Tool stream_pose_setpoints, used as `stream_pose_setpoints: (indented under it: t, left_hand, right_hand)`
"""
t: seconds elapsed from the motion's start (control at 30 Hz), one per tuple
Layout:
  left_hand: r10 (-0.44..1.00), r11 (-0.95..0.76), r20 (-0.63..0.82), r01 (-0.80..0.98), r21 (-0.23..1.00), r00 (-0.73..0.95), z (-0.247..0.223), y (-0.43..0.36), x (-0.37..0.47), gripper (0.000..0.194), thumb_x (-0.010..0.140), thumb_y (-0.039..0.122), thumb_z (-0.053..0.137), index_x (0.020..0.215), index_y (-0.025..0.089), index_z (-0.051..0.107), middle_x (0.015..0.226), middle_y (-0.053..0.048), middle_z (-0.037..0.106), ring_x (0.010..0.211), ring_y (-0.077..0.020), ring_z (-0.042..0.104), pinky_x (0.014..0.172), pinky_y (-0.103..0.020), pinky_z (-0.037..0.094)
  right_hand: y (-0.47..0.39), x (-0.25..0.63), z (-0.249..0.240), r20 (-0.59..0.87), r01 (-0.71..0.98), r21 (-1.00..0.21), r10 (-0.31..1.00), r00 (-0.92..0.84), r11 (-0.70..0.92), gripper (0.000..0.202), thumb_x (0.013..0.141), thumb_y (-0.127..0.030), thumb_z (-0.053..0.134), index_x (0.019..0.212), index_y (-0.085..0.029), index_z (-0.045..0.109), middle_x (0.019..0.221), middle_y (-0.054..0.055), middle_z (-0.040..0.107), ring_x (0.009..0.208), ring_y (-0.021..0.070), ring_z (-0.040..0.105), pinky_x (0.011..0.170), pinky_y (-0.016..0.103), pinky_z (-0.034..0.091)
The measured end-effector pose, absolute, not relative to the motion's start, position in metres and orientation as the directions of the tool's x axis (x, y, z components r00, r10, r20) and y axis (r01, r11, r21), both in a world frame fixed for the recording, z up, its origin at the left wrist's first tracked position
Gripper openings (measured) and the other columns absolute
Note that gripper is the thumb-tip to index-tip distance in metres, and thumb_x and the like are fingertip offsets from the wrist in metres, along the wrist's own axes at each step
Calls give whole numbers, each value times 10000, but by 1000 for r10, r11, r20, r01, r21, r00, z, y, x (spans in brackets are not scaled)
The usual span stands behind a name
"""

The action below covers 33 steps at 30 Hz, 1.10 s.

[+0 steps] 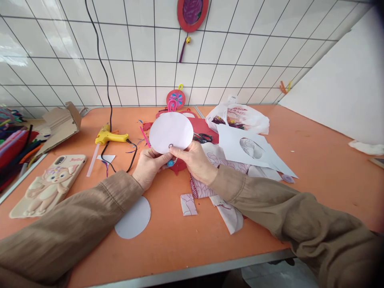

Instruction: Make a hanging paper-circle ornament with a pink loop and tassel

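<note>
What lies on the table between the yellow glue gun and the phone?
In the head view, a clear glue stick lies between the glue gun and the phone.

The white disc point(171, 132) looks like smooth matt paper. The orange table point(315, 160) is matt; the wall tiles point(144, 60) are glossy.

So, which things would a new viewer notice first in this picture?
First the white paper disc, held up at the centre by the left hand and right hand. Next the yellow glue gun lying to its left on the orange table, and the phone in a cartoon case at the near left.
</note>
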<state>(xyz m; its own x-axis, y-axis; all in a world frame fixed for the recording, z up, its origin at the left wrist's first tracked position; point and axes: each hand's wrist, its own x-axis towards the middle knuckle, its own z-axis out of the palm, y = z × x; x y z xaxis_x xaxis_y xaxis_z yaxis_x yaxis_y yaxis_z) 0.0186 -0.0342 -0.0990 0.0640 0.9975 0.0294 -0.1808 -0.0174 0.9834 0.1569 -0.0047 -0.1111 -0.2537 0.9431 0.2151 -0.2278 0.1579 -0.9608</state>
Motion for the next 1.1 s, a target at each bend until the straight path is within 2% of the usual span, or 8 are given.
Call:
stream_pose_setpoints:
  t: [0.2, 0.37, 0.5, 0.63, 0.73, 0.9, 1.1]
  left_hand:
    - [996, -3, 25, -261, 965, 80, -100, -31, 16, 332, 528, 417, 883, 578, 127, 730, 527, -27, 631, 438, -54, 440, 409, -194, 267]
    - [999, -9, 21, -354, 935, 30, -105, -22, 9, 258, 572, 355, 855, 590, 129, 733, 537, -26, 632, 397, -36, 388, 389, -196, 226]
    - [999, 5, 8, -380, 925, 32, -105, -22, 9, 247, 565, 330, 858, 589, 124, 724, 552, -35, 644, 389, -35, 385, 388, -201, 224]
    - [1000, -2, 12, -396, 918, 22, -104, -22, 10, 246, 571, 323, 850, 577, 127, 703, 574, -37, 655, 387, -35, 372, 390, -213, 221]
    - [1000, -18, 20, -406, 914, 0, -104, -21, 9, 248, 569, 316, 842, 553, 132, 677, 619, -45, 674, 398, -36, 374, 395, -220, 224]
    - [999, -17, 27, -364, 931, 21, -108, -22, 8, 240, 614, 326, 820, 574, 136, 679, 475, -8, 565, 404, -50, 359, 407, -223, 207]
    - [999, -27, 39, -330, 943, 29, -109, -23, 8, 240, 617, 340, 819, 594, 140, 689, 632, -40, 680, 422, -44, 380, 403, -224, 213]
  right_hand:
    - [-5, 160, -104, 247, -244, -953, 923, -294, 177, 219, 749, -375, 712, 737, -160, 672, 656, 13, 655, 624, 139, 598, 635, 298, 520]
    - [3, 167, -96, 291, -244, -938, 941, -172, 246, 291, 745, -472, 696, 734, -183, 666, 748, 18, 652, 731, 137, 595, 660, 265, 486]
    - [10, 170, -97, 274, -264, -935, 955, -115, 236, 295, 750, -490, 680, 730, -196, 662, 759, 21, 656, 715, 137, 592, 650, 266, 482]
    - [14, 173, -98, 320, -224, -930, 941, -110, 290, 237, 802, -440, 632, 800, -206, 674, 889, 28, 681, 742, 137, 613, 649, 270, 473]
    - [18, 175, -99, 360, -146, -926, 932, -53, 349, 183, 791, -368, 622, 870, -207, 661, 940, 29, 678, 724, 129, 607, 641, 275, 468]
    - [23, 173, -109, 317, -67, -948, 946, -64, 312, 171, 725, -279, 632, 866, -184, 631, 869, 20, 667, 698, 121, 603, 693, 288, 499]
    - [21, 170, -119, 316, 9, -947, 939, -136, 320, 169, 708, -249, 640, 849, -157, 628, 781, 19, 651, 681, 139, 626, 677, 294, 490]
